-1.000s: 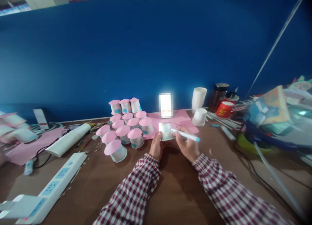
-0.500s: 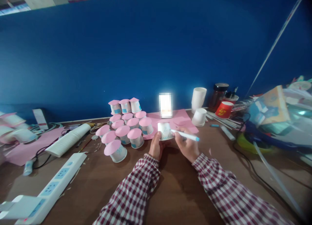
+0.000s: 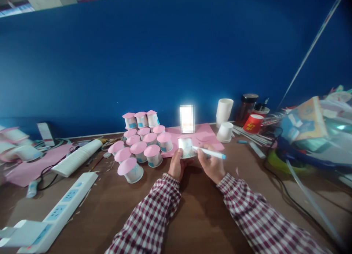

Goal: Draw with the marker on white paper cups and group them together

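Note:
My left hand (image 3: pixel 176 164) is closed around a white paper cup (image 3: pixel 186 147), held upside down with its rim low and faint blue-green marks on its side. In my right hand (image 3: pixel 210 164) is a white marker (image 3: pixel 212 152) with a light blue end. Its tip meets the side of the cup, or comes very close to it. Left of my hands stand several upturned paper cups with cone-shaped pink paper tops (image 3: pixel 130 167), some with blue patches. Beneath and behind the held cup lies a pink paper sheet (image 3: pixel 205 131).
A stack of white cups (image 3: pixel 224 111) and an upturned cup (image 3: pixel 225 132) stand at the back right, near a red cup (image 3: pixel 253 124). A power strip (image 3: pixel 62 210) and a long cup stack (image 3: pixel 79 157) lie left. Cables and a plastic-wrapped pile (image 3: pixel 305 118) fill the right.
The cup and marker have shifted very slightly to the right. Both hands keep their hold, and the things around them stay where they were.

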The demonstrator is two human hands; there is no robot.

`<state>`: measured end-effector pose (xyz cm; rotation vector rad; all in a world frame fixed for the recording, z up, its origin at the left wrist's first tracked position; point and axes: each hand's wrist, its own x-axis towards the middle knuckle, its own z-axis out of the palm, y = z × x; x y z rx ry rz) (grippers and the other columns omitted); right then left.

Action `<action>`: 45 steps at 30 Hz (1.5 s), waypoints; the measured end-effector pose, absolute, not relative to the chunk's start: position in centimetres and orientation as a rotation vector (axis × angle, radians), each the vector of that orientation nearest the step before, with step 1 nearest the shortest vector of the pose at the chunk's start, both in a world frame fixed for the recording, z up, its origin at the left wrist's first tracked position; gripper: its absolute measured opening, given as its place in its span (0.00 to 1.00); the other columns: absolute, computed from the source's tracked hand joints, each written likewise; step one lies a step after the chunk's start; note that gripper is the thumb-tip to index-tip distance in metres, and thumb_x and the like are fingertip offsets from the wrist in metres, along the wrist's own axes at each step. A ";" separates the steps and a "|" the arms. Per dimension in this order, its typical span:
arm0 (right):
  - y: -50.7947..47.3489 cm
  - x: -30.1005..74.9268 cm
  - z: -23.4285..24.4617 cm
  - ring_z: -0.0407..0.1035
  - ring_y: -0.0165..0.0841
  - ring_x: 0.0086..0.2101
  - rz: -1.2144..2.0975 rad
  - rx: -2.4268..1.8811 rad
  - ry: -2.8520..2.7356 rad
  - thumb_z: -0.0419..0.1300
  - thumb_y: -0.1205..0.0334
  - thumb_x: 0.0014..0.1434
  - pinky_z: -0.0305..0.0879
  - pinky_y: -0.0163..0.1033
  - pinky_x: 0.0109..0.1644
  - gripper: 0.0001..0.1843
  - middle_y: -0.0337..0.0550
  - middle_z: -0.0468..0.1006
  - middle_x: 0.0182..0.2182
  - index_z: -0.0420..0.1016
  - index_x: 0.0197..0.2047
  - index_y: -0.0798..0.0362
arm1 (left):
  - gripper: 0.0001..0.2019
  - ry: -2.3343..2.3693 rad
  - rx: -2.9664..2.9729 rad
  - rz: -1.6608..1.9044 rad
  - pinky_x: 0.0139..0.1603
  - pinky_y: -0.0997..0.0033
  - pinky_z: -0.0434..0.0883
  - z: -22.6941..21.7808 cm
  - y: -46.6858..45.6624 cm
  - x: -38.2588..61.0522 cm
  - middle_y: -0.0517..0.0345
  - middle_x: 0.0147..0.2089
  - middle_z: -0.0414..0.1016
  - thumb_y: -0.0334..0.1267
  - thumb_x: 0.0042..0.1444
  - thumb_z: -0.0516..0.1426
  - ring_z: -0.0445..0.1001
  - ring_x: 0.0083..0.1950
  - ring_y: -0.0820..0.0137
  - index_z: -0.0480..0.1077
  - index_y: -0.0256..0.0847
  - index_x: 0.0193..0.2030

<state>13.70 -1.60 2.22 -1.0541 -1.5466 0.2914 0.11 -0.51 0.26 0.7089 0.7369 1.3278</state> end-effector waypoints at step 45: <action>-1.7 13.5 2.6 0.72 0.30 0.24 0.400 -1.066 -1.448 0.54 0.55 0.59 0.69 0.32 0.26 0.10 0.41 0.78 0.26 0.68 0.35 0.53 | 0.22 0.724 0.722 1.332 0.44 0.60 0.72 0.4 -0.6 0.1 0.43 0.47 0.75 0.48 0.55 0.55 0.74 0.46 0.58 0.68 0.33 0.51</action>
